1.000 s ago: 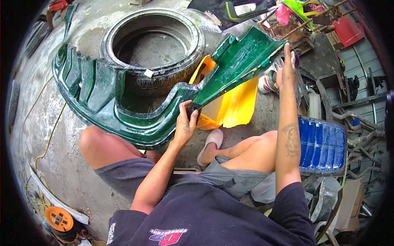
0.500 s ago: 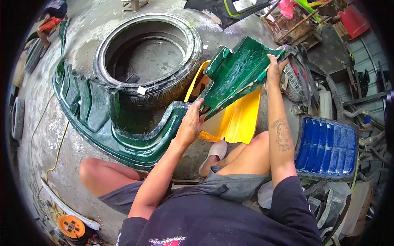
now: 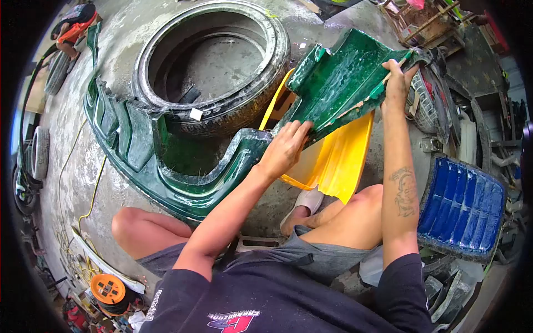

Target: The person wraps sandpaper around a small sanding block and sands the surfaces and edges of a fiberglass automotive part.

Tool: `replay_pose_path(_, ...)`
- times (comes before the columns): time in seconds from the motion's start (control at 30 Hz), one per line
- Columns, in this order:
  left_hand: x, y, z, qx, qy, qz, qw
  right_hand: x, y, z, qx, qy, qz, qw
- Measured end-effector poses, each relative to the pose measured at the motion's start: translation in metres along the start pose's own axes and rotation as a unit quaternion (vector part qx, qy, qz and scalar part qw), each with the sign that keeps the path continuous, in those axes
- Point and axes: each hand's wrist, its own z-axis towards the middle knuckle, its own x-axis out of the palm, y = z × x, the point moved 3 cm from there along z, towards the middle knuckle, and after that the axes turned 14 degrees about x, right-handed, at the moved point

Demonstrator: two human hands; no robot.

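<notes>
A long, curved green panel (image 3: 183,194) with rough edges stretches from the upper left to the right, in front of a large tyre (image 3: 211,111). My left hand (image 3: 286,147) lies over its lower edge near the middle, fingers curled; whatever is beneath the fingers is hidden. At the panel's raised right end, my right hand (image 3: 397,86) grips the edge between thumb and fingers. A yellow part (image 3: 344,161) stands below the green panel, between it and my knee.
A blue ribbed panel (image 3: 462,208) lies at the right beside a heap of parts. An orange cable reel (image 3: 107,288) is at the lower left, near a yellow cable (image 3: 94,194). Another person in orange shorts (image 3: 78,29) bends over at the upper left.
My left hand has moved right and up along the green panel's edge, its fingers now over the top. The small black object it held earlier no longer shows. The view has shifted.
</notes>
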Motion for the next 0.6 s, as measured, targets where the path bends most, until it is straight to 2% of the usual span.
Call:
replay_pose_path(0.03,0.0,-0.004,0.006,-0.006,0.014,-0.005,1.0,-0.004,-0.002,0.004,-0.015,0.007,0.0,1.0)
replay_pose_path(0.1,-0.004,-0.008,-0.009,-0.017,-0.017,-0.024,0.999,-0.001,0.005,-0.005,-0.025,-0.018,0.026,0.999)
replay_pose_path(0.13,-0.007,-0.006,-0.026,-0.048,-0.002,-0.032,0.998,-0.008,0.0,0.005,-0.01,0.009,0.014,1.0)
replay_pose_path(0.23,-0.008,-0.002,-0.036,-0.036,-0.004,-0.033,0.999,-0.009,-0.004,0.005,-0.032,-0.006,0.022,0.999)
replay_pose_path(0.4,0.029,0.005,0.087,0.071,-0.066,-0.017,0.995,-0.008,-0.001,0.002,-0.014,-0.007,0.067,0.998)
replay_pose_path(0.5,0.019,-0.005,0.068,0.073,-0.072,-0.023,0.994,-0.009,0.004,-0.005,-0.012,-0.01,0.04,0.999)
replay_pose_path(0.6,0.001,-0.006,-0.01,-0.013,-0.024,-0.027,0.999,-0.006,0.007,-0.005,-0.026,-0.002,0.049,0.998)
